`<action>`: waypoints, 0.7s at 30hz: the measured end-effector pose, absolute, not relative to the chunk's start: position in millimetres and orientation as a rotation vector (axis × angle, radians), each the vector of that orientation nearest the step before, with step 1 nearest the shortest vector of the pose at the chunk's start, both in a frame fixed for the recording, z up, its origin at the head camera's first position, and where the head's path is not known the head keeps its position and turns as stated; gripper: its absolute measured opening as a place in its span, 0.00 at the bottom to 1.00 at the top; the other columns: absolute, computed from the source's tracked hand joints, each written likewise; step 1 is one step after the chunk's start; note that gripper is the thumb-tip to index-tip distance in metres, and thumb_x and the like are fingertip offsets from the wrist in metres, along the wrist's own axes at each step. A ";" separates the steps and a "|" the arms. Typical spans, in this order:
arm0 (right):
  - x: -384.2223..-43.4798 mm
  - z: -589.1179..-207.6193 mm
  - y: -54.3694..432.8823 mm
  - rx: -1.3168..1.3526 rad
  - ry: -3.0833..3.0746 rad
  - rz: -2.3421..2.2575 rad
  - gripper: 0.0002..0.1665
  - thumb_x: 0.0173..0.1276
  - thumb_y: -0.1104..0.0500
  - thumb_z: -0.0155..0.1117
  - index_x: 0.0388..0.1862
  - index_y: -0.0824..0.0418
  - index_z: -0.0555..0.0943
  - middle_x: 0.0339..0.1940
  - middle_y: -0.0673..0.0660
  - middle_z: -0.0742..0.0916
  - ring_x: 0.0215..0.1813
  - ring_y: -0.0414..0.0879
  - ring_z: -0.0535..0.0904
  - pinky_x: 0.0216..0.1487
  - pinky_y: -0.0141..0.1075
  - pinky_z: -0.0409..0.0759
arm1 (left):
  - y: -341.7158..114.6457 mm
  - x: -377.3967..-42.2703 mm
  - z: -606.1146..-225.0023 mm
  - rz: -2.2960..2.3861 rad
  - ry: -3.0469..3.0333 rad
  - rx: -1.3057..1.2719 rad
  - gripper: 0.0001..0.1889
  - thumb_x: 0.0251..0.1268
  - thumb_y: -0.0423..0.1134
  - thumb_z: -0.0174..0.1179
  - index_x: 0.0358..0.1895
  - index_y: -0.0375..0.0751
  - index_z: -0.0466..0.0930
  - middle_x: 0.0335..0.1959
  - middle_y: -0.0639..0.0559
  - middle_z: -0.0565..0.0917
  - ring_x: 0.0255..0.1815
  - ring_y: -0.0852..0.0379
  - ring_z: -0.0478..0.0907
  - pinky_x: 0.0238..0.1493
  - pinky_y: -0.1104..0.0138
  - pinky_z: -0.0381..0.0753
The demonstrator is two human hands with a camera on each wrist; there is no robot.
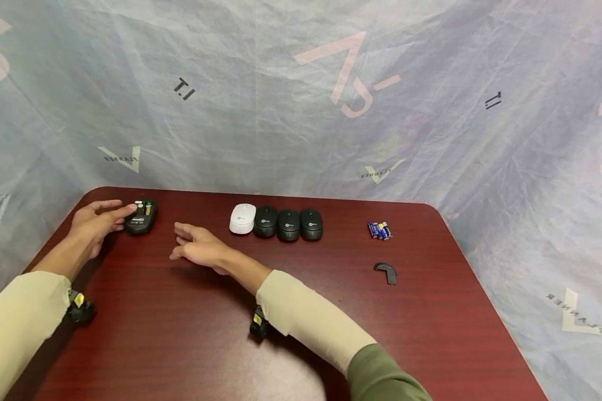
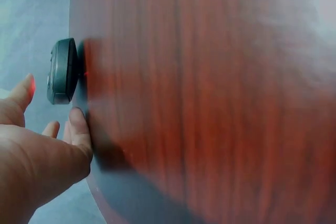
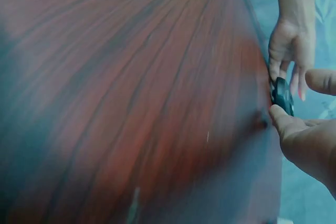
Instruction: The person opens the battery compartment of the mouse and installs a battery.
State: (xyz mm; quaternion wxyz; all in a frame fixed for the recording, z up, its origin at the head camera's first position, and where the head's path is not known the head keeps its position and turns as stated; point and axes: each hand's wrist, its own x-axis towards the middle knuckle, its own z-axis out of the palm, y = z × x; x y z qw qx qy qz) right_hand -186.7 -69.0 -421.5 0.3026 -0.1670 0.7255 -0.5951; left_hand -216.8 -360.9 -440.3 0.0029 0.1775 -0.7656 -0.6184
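Holding nothing, as far as I can tell: left hand (image 1: pixel 90 221) at the mouse (image 1: pixel 140 225), fingers loosely parted beside its left edge. The left wrist view suggests a gap there; a light touch I can't rule out. Mouse lies belly-up near the table's (image 1: pixel 180 345) far left corner, battery bay (image 1: pixel 142 210) uncovered. Contents too small to be sure of.

Right hand (image 1: pixel 200 249) just right of it, fingers extended, thumb apart, nothing gripped.

Further out: a white mouse (image 1: pixel 243 218) and three black mice (image 1: pixel 288 225) in a row. Right of those, a cluster of blue batteries (image 1: pixel 379 230); nearer me, a curved black cover (image 1: pixel 388 272), both well beyond my hands.

My reading: battery stage, lid off, not yet closed up. Next move seems to call for steadying the mouse left-handed, checking the bay, then bringing over batteries if needed; cover last.
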 end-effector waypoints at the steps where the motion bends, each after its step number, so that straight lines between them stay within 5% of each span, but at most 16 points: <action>1: -187.2 -421.4 -63.6 -0.450 1.921 -1.575 0.51 0.77 0.68 0.69 0.94 0.56 0.61 0.93 0.54 0.70 0.91 0.45 0.69 0.82 0.26 0.75 | -360.1 -214.7 -439.7 -1.929 -2.406 0.562 0.14 0.78 0.52 0.74 0.54 0.66 0.76 0.31 0.80 0.83 0.33 0.75 0.83 0.38 0.80 0.88; 7: -187.1 -418.3 -31.9 -0.492 1.912 -1.574 0.50 0.77 0.69 0.68 0.94 0.58 0.60 0.94 0.57 0.68 0.91 0.49 0.68 0.84 0.29 0.74 | -356.8 -203.3 -437.2 -1.925 -2.375 0.619 0.17 0.78 0.53 0.74 0.54 0.65 0.72 0.30 0.77 0.82 0.31 0.73 0.84 0.36 0.78 0.88; 21: -172.5 -409.2 28.2 -0.563 1.906 -1.564 0.47 0.78 0.73 0.67 0.92 0.64 0.63 0.92 0.62 0.71 0.90 0.55 0.70 0.87 0.38 0.75 | -361.0 -176.2 -433.6 -2.041 -2.477 0.485 0.19 0.83 0.46 0.70 0.55 0.43 0.67 0.32 0.75 0.87 0.29 0.67 0.87 0.33 0.72 0.91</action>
